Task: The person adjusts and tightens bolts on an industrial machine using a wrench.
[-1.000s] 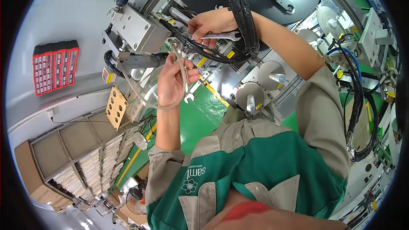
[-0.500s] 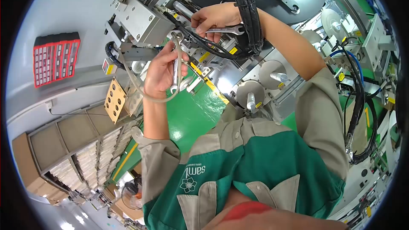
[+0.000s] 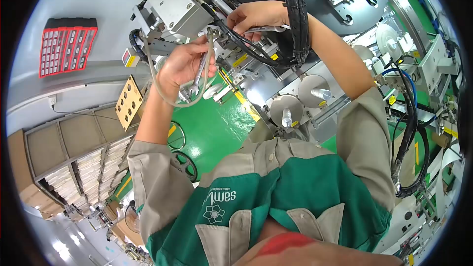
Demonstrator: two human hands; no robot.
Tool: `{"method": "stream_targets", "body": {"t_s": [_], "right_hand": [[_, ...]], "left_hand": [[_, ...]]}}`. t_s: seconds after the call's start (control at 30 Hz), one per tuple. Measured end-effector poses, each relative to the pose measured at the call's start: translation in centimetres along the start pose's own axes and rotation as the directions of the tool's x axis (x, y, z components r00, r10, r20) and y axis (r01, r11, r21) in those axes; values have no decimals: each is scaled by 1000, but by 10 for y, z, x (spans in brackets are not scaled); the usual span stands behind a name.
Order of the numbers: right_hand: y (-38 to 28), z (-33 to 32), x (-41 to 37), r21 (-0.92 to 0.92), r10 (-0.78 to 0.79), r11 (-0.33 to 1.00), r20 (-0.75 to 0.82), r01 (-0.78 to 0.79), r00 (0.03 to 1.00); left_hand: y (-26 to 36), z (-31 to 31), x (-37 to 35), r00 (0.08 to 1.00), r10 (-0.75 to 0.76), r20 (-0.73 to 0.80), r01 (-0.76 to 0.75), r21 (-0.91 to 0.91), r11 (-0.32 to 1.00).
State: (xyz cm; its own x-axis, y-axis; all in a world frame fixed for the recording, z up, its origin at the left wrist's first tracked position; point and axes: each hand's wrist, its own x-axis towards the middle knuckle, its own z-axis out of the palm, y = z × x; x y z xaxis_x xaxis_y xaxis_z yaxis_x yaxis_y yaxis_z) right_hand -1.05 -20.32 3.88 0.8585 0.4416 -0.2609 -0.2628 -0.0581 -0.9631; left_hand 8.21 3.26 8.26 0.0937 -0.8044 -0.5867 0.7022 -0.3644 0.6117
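My left hand (image 3: 185,66) is closed round a combination wrench (image 3: 201,71), whose lower open end (image 3: 193,90) points down past the fingers. The wrench's upper end is right at a small metal fitting (image 3: 213,33) on the machine. A translucent hose (image 3: 172,102) loops down from the machine below this hand and back up beside the wrench. My right hand (image 3: 253,17) pinches a second wrench (image 3: 266,29), held roughly level beside the black cables. Part of that wrench is hidden behind the fingers and the cable bundle (image 3: 294,19).
A metal block (image 3: 170,7) juts out above my left hand. Thick black cables hang over my right forearm. Rollers with round discs (image 3: 287,111) stand below the machine plate. A red rack (image 3: 68,51) is on the wall, and shelves (image 3: 74,143) stand at the lower left.
My left hand and forearm have swung left, and the wrench's lower end has tilted left with them. My right hand keeps its hold in nearly the same place. The whole view has shifted slightly.
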Motion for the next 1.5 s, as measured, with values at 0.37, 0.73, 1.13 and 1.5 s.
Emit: {"method": "stream_targets", "body": {"t_s": [0.37,0.73,1.13,1.5], "right_hand": [[-17,-6,2,-23,75,997,5,-75,997],[-18,-14,6,-99,45,994,47,-40,998],[-20,-1,6,-34,80,996,-20,-81,997],[-17,-4,4,76,5,997,2,-5,1000]], "left_hand": [[9,-2,1,994,-94,48,89,101,991],[8,5,-1,996,-85,-20,87,124,988],[8,-4,3,996,-89,30,86,95,992],[9,5,-3,997,-57,-52,66,175,982]]}}
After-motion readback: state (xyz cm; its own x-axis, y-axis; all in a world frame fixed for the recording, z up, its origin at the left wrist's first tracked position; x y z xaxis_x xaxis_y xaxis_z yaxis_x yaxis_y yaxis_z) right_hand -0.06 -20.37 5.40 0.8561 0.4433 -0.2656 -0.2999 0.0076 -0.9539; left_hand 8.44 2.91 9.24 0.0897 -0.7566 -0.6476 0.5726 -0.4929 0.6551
